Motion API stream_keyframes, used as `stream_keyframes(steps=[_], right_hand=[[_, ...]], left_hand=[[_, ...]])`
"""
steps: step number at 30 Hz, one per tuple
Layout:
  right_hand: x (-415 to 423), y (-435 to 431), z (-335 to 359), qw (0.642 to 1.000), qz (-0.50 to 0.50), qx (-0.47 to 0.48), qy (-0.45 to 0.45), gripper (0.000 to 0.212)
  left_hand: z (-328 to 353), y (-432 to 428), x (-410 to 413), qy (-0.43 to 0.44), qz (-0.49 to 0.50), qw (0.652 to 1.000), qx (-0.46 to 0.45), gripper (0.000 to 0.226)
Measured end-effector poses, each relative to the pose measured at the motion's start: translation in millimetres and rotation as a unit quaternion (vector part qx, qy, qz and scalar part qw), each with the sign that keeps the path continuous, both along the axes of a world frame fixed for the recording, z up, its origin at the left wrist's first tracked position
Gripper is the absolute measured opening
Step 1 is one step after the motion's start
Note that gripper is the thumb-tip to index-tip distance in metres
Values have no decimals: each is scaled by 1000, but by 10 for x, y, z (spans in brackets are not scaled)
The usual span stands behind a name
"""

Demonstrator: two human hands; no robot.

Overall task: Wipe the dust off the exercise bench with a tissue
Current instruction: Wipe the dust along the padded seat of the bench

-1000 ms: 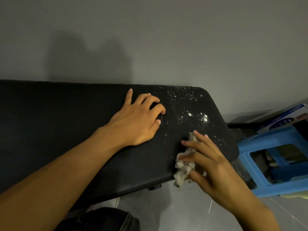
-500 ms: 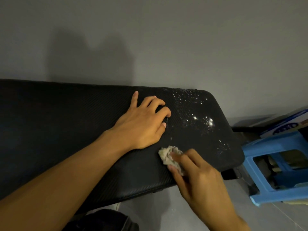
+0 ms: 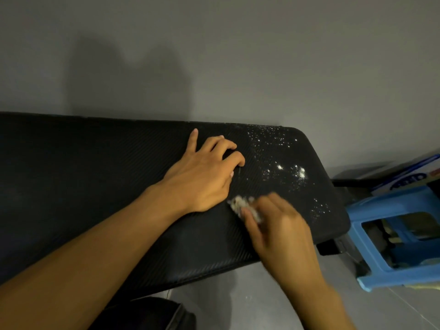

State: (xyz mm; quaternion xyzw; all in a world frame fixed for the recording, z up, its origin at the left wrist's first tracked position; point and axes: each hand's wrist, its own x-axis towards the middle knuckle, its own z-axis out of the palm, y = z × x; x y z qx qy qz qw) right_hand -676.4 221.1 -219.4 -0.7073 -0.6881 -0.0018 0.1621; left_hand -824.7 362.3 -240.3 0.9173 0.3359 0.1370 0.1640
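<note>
My right hand [image 3: 278, 225] pinches the crumpled white tissue [image 3: 240, 204] against the black textured padded bench [image 3: 95, 177]. My left hand [image 3: 202, 175] rests there loosely curled, empty. Sweeping hard could scatter the white dust specks [image 3: 288, 169] floorward.

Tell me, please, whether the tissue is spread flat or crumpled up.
Crumpled: the tissue is a small lumpy wad, gripped by the right hand against the bench.

Black padded bench [image 3: 95, 186], white dust [image 3: 285, 167] right end, crumpled tissue [image 3: 240, 203] atop
</note>
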Motion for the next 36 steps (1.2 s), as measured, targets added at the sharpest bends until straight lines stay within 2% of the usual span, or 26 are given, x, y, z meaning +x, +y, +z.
stream_keyframes(steps=[4,9,11,15,18,23,25,28,31,33,36], right_hand=[[26,557,-73,998,-63,26,5,17],[-11,-50,6,997,41,-31,57,8],[20,-250,19,997,49,-36,39,10],[148,234,-40,1000,-16,5,-13,14],[106,515,-78,998,-52,25,-11,17],[-67,-176,-31,999,12,-12,34,13],[-4,-338,4,1000,-10,-12,3,11],[244,-37,-11,994,-91,-9,-60,13],[413,489,-27,986,-156,-9,-60,29],[327,567,-41,991,-122,-4,-49,32],[153,163,-9,999,-36,-30,-23,33]], left_hand=[[12,-1,7,10,1,1000,1,40],[-10,15,8,-5,0,1000,-6,39],[-18,10,9,-10,0,1000,-7,38],[-3,-1,11,-16,4,1000,-6,37],[4,-3,9,-14,6,1000,1,38],[-7,11,9,-11,2,1000,-7,38],[-7,7,18,-8,2,1000,-6,37],[0,6,24,-2,2,1000,-10,38],[-4,2,31,-2,3,1000,-8,39],[-8,3,34,0,5,1000,-5,40],[-22,10,41,-6,5,1000,-1,41]])
